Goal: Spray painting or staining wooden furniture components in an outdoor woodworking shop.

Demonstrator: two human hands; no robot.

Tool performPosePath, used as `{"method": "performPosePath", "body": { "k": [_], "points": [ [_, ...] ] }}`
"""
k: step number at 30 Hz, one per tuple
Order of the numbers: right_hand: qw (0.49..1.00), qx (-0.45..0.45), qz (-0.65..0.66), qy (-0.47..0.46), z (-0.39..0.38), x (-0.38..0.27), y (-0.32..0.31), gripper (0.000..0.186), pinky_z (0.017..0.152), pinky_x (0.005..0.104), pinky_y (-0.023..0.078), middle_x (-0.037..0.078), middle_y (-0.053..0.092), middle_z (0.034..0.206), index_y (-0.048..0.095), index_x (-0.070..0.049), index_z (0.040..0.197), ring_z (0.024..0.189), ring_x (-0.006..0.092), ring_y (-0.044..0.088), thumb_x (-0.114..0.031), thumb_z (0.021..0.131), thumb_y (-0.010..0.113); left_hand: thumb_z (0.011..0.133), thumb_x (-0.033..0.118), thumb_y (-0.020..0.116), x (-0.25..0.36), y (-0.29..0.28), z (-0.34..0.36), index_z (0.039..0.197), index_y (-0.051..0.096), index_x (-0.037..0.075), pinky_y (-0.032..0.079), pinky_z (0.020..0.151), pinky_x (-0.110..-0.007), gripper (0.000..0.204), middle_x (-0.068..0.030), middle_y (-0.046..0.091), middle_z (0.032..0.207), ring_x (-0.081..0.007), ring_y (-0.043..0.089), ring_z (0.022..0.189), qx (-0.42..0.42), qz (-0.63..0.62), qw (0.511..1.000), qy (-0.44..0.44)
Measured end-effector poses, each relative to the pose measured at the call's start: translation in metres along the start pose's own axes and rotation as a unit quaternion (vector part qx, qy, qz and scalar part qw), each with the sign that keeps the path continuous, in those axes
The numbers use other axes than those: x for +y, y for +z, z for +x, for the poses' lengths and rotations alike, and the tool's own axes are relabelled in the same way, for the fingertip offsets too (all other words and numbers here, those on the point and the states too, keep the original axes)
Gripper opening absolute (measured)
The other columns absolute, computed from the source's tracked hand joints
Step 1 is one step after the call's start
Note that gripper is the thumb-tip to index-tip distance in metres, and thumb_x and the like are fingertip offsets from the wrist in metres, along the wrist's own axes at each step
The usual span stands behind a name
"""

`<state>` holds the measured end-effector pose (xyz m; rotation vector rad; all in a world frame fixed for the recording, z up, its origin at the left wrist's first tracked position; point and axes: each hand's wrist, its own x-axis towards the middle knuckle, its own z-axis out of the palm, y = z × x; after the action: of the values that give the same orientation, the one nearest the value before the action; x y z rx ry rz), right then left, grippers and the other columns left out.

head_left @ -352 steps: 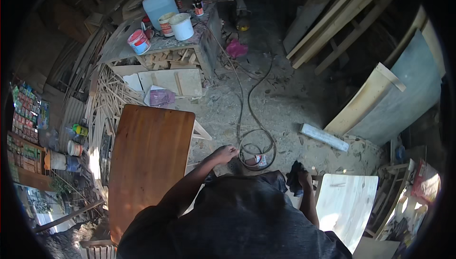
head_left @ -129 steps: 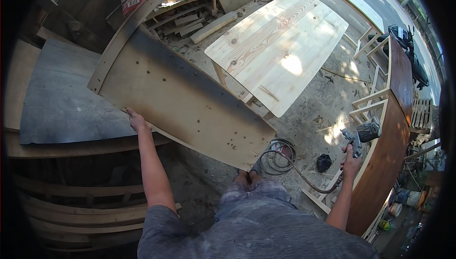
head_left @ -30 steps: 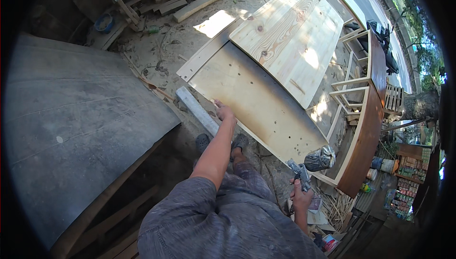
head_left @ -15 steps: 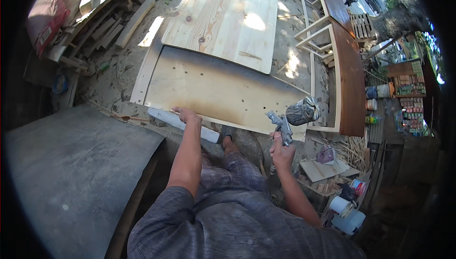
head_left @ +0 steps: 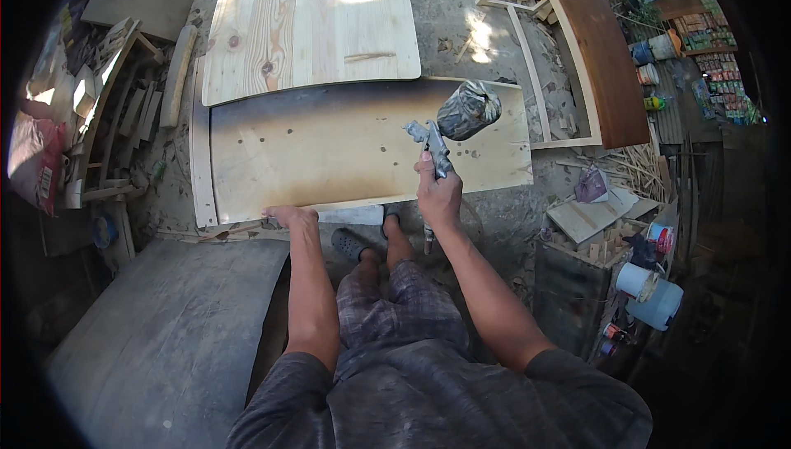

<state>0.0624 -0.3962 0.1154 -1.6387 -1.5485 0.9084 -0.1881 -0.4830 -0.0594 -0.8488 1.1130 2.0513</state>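
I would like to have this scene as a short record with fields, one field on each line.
Left hand: at the near edge of the pale panel; grip unclear
Right hand: closed around a spray gun with a dark, crinkled cup
Panel marks: dark staining along the far side
Far side: pale wooden tabletop
Right side: reddish-brown tabletop, white bucket
Lower left: grey sheet

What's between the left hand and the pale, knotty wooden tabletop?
In the head view, a tan, dark-edged rectangular panel spans the stretch between the left hand and the pale wooden tabletop.
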Motion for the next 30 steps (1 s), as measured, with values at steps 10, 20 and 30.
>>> {"method": "performPosePath", "body": {
  "k": [10, 20, 30],
  "points": [
    [0.993, -0.077, 0.028, -0.081, 0.0, -0.012, 0.014, 0.037, 0.066, 0.0376, 0.051, 0.015, 0.07, 0.078, 0.069, 0.004, 0.096, 0.071, 0.0256, 0.067, -0.031, 0.102, 0.06, 0.104, 0.064, 0.018, -0.003, 0.007, -0.017, 0.152, 0.042, 0.008, 0.032, 0.12, -0.049, 0.078, -0.0118, 0.044, 0.157, -0.0328, 0.042, 0.143, 0.04, 0.039, 0.998, -0.01],
    [0.996, 0.074, -0.051, -0.005, 0.019, 0.024, -0.045, 0.036, 0.064, 0.0431, 0.048, 0.017, 0.064, 0.073, 0.067, 0.003, 0.096, 0.066, 0.0301, 0.061, -0.032, 0.102, 0.059, 0.102, 0.068, 0.018, 0.001, 0.012, -0.024, 0.154, 0.04, 0.011, 0.033, 0.119, -0.048, 0.08, -0.0105, 0.044, 0.157, -0.0327, 0.044, 0.142, 0.035, 0.018, 0.999, -0.019],
    [0.996, -0.078, 0.043, -0.031, -0.005, -0.03, 0.018, 0.041, 0.068, 0.0347, 0.051, 0.011, 0.07, 0.074, 0.07, 0.002, 0.093, 0.07, 0.0205, 0.067, -0.036, 0.103, 0.059, 0.102, 0.068, 0.016, 0.003, 0.016, -0.03, 0.153, 0.041, 0.012, 0.035, 0.119, -0.047, 0.08, -0.0098, 0.044, 0.156, -0.0321, 0.044, 0.141, 0.06, 0.054, 0.997, 0.006]
  ]
}}
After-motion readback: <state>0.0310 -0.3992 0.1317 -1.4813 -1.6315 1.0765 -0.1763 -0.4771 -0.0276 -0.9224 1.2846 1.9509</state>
